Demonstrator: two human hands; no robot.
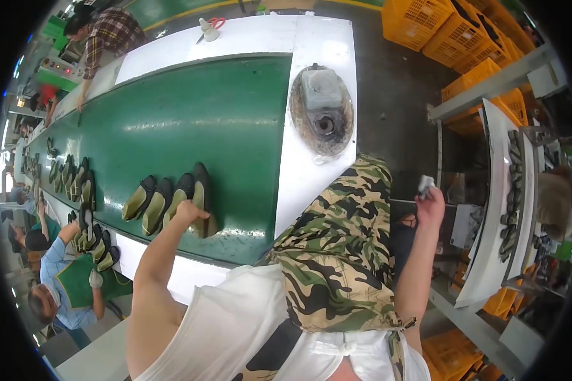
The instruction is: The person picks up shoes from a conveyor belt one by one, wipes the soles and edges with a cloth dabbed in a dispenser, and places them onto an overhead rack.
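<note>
My left hand is closed on the heel end of a dark flat shoe with a tan lining, on the green conveyor belt. Beside it on the left lie three similar shoes, side by side with toes pointing away from me. Off to the right, my right hand is raised beside the camouflage apron, its fingers closed on a small crumpled whitish-grey thing. What that thing is cannot be made out.
An oval dish holding a pale block stands on the white table edge. More shoes lie further left, near a co-worker in blue. Another person leans over the far side. Orange crates and a shoe rack stand right.
</note>
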